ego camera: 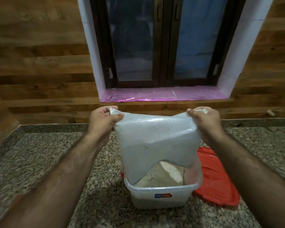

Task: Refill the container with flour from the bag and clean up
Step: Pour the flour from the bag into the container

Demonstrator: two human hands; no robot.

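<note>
You have the bag (156, 142) upended over the container (160, 193), its mouth down inside the clear plastic walls and its closed end stretched between your two hands. Your left hand (104, 119) is closed tight on the bag's upper left corner, thumb and fingers pinching the woven plastic, and your right hand (204, 119) is clamped the same way on the upper right corner; neither holds anything else. Flour (163, 175) already lies heaped in the container, pale and sloped, and more appears to sit in the bag's lower half, judging by the grey mass behind the film. The container stands on the granite counter (56, 153) with its red lid (217, 180) lying just beside it to your right, partly behind it. The main risk from here is the bag's mouth riding up over the rim: if you lift the corners too high or shake hard, flour will likely spill onto the counter and the lid. A sudden slump of the remaining flour could also puff dust out or nudge the light container sideways, since no hand steadies it. If one corner slips from your pinch, the bag may fold and dump unevenly over the near wall.
</note>
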